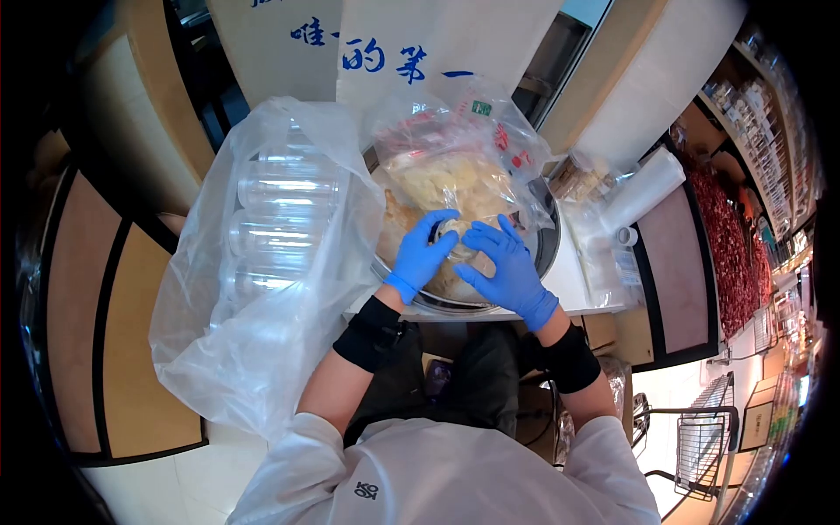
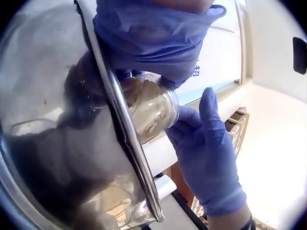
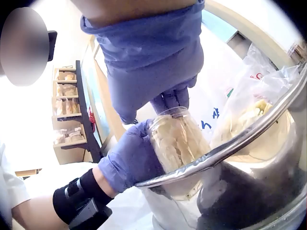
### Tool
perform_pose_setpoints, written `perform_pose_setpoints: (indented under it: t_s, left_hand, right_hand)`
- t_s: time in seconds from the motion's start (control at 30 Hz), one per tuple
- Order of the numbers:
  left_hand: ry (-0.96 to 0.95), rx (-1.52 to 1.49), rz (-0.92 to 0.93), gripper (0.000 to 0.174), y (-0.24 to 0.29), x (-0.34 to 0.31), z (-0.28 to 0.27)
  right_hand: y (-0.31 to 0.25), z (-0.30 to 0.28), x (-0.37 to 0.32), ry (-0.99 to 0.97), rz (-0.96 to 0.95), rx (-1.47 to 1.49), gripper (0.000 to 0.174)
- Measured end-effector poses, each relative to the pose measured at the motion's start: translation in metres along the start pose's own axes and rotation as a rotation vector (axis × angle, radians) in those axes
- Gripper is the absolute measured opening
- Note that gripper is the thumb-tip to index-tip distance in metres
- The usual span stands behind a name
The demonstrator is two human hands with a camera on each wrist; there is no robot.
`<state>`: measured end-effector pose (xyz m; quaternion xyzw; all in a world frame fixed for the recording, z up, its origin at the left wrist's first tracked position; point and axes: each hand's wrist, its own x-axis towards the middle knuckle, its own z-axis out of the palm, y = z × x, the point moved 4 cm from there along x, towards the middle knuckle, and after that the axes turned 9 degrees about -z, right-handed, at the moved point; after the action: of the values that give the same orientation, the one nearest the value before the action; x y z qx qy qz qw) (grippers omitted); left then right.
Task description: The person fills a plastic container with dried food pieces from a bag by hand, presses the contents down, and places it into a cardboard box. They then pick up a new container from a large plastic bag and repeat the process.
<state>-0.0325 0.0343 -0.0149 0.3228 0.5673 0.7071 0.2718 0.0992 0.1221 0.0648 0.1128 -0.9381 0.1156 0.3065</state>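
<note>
A clear plastic jar (image 3: 176,139) filled with pale, flat food pieces is tilted above the rim of a round metal basin (image 1: 549,254). My left hand (image 1: 422,261), in a blue glove, grips the jar's side, with the thumb and fingers around it. The gloved right hand (image 1: 512,273) is at the jar's mouth, its fingers extended over the opening and the thumb held apart, as the left wrist view also shows. Behind the hands, a large clear bag (image 1: 455,179) of similar pale pieces lies in the basin.
Left of the basin stands a big translucent bag (image 1: 201,289) of several clear jars (image 1: 284,188). A plastic roll (image 1: 647,188) and small packages (image 1: 584,179) lie on the right of the white table (image 1: 569,302). A white board (image 1: 437,39) with blue writing rises behind.
</note>
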Motion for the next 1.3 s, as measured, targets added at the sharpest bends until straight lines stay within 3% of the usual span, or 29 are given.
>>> perform_pose_setpoints:
  t_s: [0.27, 0.33, 0.37, 0.43, 0.47, 0.53, 0.57, 0.63, 0.77, 0.83, 0.93, 1.17, 1.27, 1.3]
  left_hand:
    - [-0.009, 0.007, 0.033, 0.035, 0.006, -0.001, -0.001]
    - [0.005, 0.046, 0.048, 0.035, 0.006, -0.003, 0.0]
    - [0.059, 0.105, 0.102, 0.035, 0.007, -0.003, -0.001]
    - [0.106, 0.17, 0.156, 0.035, 0.007, -0.008, -0.001]
    - [0.164, 0.265, 0.213, 0.035, 0.011, -0.01, -0.001]
    - [0.215, 0.367, 0.274, 0.035, 0.018, -0.013, -0.002]
    - [0.216, 0.417, 0.262, 0.034, 0.019, -0.013, -0.001]
    - [0.212, 0.475, 0.254, 0.034, 0.023, -0.014, 0.0]
    - [0.19, 0.376, 0.173, 0.033, 0.02, -0.014, 0.001]
    - [0.182, 0.327, 0.185, 0.034, 0.018, -0.013, 0.001]
    - [0.204, 0.324, 0.196, 0.034, 0.016, -0.014, 0.0]
    - [0.182, 0.229, 0.147, 0.036, 0.014, -0.015, 0.005]
    - [0.173, 0.182, 0.179, 0.036, 0.019, -0.014, 0.004]
    - [0.164, 0.186, 0.209, 0.035, 0.022, -0.014, 0.004]
  right_hand:
    - [0.0, -0.012, -0.002, 0.056, -0.07, -0.013, 0.035]
    - [0.016, -0.022, -0.013, 0.248, 0.141, 0.197, 0.029]
    - [0.025, -0.022, -0.019, 0.252, 0.141, 0.195, 0.029]
    - [0.062, -0.014, -0.045, 0.347, 0.559, 0.221, 0.026]
    - [0.071, -0.009, -0.052, 0.358, 0.56, 0.221, 0.026]
    - [0.089, 0.016, -0.062, 0.134, 0.585, 0.25, 0.026]
    - [0.099, 0.027, -0.069, 0.145, 0.59, 0.251, 0.026]
    - [0.12, 0.043, -0.069, 0.2, 0.425, 0.095, 0.024]
    - [0.128, 0.056, -0.054, 0.161, 0.377, 0.017, 0.028]
    - [0.124, 0.065, -0.047, -0.14, 0.478, 0.005, 0.028]
    - [0.119, 0.075, -0.043, -0.213, 0.367, -0.037, 0.029]
    - [0.126, 0.074, -0.049, -0.188, 0.425, -0.03, 0.021]
    - [0.13, 0.07, -0.049, -0.105, 0.487, 0.051, 0.02]
    - [0.13, 0.064, -0.051, 0.021, 0.536, 0.101, 0.021]
